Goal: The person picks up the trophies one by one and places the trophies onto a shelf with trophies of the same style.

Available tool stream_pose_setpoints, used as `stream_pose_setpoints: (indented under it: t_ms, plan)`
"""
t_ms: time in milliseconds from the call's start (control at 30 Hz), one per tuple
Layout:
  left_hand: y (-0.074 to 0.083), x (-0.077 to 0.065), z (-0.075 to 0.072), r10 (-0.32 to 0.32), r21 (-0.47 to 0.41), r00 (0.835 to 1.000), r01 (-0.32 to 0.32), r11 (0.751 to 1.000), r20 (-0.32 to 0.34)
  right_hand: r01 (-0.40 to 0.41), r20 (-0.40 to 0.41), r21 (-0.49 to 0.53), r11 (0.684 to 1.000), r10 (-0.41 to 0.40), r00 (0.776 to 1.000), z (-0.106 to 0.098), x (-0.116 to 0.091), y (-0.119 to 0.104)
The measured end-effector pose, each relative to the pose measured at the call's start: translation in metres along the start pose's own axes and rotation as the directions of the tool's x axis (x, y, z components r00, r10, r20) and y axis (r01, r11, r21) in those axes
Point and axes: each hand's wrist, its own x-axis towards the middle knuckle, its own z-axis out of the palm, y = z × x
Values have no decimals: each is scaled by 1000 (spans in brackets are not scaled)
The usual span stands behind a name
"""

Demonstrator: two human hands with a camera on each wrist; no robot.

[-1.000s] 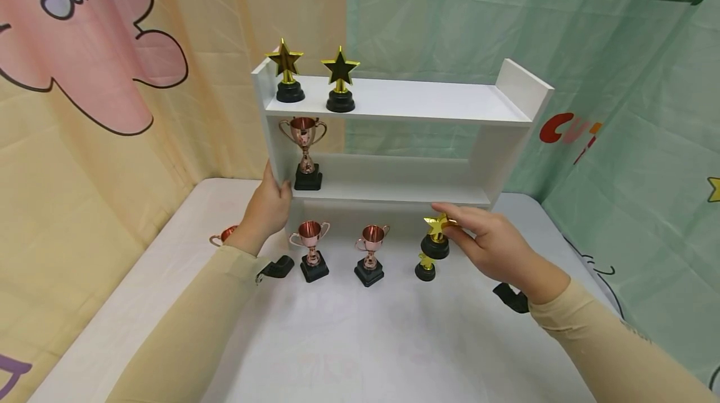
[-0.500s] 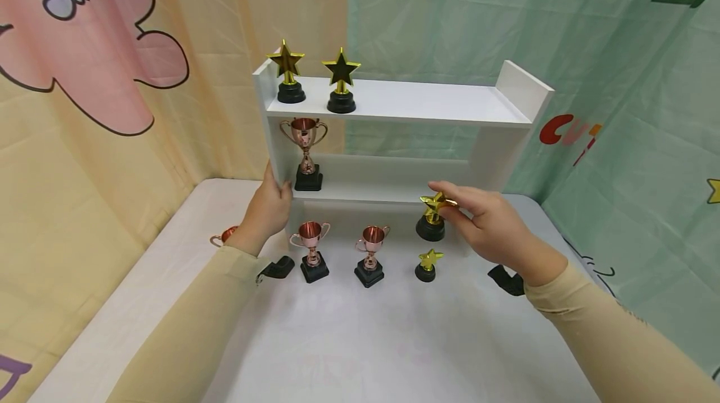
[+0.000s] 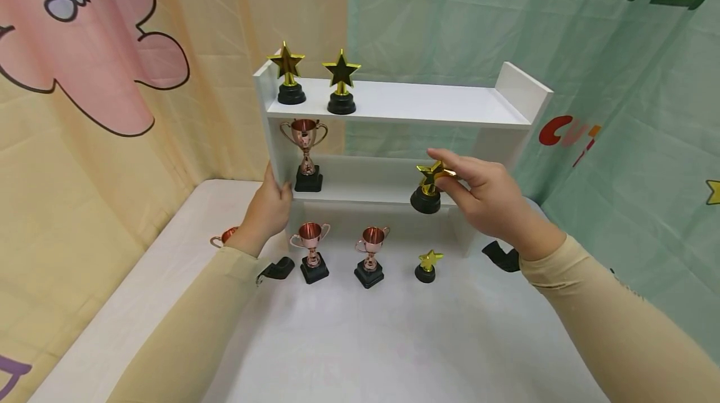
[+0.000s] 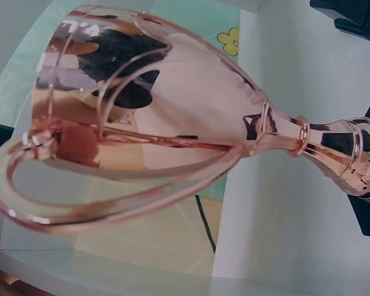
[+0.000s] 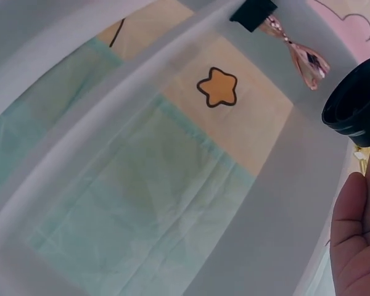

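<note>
My right hand (image 3: 492, 200) pinches a gold star trophy (image 3: 430, 177) by its star, with the black round base (image 5: 357, 102) hanging below. It is held in front of the middle board of a white shelf (image 3: 394, 189). My left hand (image 3: 264, 209) holds the shelf's left side panel, thumb at the front edge. Two star trophies (image 3: 341, 72) stand on the top board, toward the left. A rose-gold cup trophy (image 3: 306, 140) stands on the middle board at left. In the left wrist view a cup trophy (image 4: 154, 98) fills much of the frame.
Two smaller cup trophies (image 3: 371, 247) and a small star trophy (image 3: 427, 264) stand on the white table (image 3: 360, 340) before the shelf. Another cup (image 3: 227, 234) is partly hidden behind my left wrist. Printed curtains (image 3: 416, 9) hang behind.
My right hand has lifted the star trophy from near the small star on the table, up and slightly left, to the height of the middle board. The left hand stays put.
</note>
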Motion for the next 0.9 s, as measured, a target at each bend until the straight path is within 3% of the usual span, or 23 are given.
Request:
stream_pose_setpoints:
  t_ms: [433, 667, 900]
  plan:
    - [0, 0, 0, 3, 5, 1000, -3, 1000, 3, -65, -30, -14, 998, 65, 997, -12, 34, -7]
    - [-1, 0, 0, 9, 6, 1000, -9, 1000, -5, -107, -38, 59, 992, 110, 993, -15, 53, -10]
    - [-1, 0, 0, 11, 3, 1000, -11, 1000, -3, -127, -33, 70, 989, 130, 991, -18, 69, -10]
